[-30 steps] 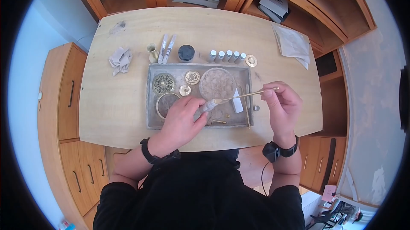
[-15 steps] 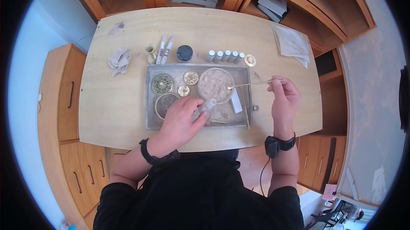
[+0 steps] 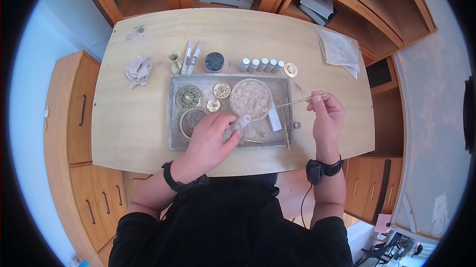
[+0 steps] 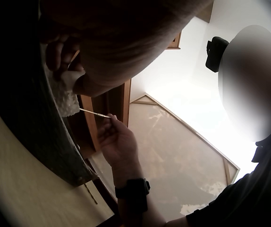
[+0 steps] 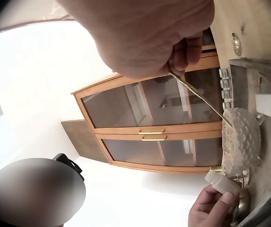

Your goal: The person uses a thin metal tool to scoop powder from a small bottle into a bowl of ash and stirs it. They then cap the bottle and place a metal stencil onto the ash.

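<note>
Mid-frame, vial (image 3: 241, 122) in your left hand's grip (image 3: 210, 140); right of centre, thin rod (image 3: 296, 102) in your right hand's grip (image 3: 328, 118).

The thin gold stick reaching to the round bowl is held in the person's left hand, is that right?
No: the head view shows the thin gold stick in the right hand; the left hand holds a small bottle. The stick does reach to the round bowl.

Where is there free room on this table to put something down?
Bare tabletop lies left of the tray, on your side of the crumpled tissue, and behind the capped vials, toward the pale wrapper. Crowded: the tray, and the strip along its far edge. Your right hand hovers over the right side.
</note>
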A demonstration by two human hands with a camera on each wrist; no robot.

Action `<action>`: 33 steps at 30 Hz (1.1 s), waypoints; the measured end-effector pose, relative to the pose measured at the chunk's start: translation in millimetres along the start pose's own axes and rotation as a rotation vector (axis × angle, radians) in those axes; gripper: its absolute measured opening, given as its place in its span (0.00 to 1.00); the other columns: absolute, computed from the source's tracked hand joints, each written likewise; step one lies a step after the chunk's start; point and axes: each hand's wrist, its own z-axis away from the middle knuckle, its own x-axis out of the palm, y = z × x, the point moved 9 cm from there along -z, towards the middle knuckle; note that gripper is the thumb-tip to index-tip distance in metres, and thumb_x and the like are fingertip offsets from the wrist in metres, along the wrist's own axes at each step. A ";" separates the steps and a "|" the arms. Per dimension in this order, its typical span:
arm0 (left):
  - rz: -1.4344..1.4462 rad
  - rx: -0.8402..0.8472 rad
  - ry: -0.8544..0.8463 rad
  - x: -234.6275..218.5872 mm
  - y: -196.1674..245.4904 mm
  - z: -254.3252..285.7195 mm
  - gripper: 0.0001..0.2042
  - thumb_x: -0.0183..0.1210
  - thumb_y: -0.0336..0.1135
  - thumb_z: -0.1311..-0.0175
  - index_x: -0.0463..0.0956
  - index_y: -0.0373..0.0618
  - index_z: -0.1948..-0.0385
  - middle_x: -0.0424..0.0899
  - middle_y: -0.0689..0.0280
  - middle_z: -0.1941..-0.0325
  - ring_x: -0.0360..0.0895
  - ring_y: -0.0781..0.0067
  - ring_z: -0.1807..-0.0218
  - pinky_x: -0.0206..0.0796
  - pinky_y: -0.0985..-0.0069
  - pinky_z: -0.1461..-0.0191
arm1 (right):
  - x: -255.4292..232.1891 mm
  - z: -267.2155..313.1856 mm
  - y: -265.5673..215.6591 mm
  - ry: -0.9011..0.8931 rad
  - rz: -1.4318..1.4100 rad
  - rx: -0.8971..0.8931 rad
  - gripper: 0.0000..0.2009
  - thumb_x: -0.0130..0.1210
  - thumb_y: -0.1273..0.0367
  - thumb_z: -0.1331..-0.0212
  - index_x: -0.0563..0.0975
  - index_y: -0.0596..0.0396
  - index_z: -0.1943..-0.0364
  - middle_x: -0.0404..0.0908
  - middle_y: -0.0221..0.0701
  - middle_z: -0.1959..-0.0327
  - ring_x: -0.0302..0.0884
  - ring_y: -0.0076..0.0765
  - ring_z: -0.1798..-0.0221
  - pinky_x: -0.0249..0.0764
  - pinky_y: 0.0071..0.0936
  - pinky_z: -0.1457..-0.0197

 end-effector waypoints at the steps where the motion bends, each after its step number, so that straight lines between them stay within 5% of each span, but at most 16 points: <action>1: 0.001 -0.001 0.000 0.0 0.3 -0.2 0.13 0.67 0.29 0.39 0.78 0.39 0.54 0.83 0.54 0.59 0.81 0.46 0.53 0.73 0.55 0.50 | -0.5 0.0 1.1 0.003 -0.003 0.006 0.07 0.61 0.73 0.28 0.84 0.65 0.56 0.86 0.30 0.65 0.79 0.20 0.65 0.76 0.21 0.56; 15: 0.004 0.041 0.023 2.0 2.6 0.3 0.12 0.67 0.29 0.40 0.78 0.40 0.56 0.82 0.55 0.60 0.80 0.47 0.55 0.73 0.55 0.52 | 15.9 2.6 -15.3 -0.041 -0.263 0.056 0.06 0.61 0.73 0.28 0.84 0.64 0.58 0.86 0.32 0.65 0.79 0.22 0.66 0.74 0.21 0.59; 33: 0.009 0.052 0.006 1.2 2.6 0.6 0.13 0.67 0.28 0.40 0.77 0.39 0.55 0.82 0.55 0.59 0.81 0.47 0.55 0.73 0.55 0.51 | 43.3 20.5 -56.7 -0.214 0.028 -0.120 0.06 0.61 0.74 0.28 0.83 0.64 0.55 0.85 0.28 0.60 0.79 0.16 0.62 0.73 0.14 0.57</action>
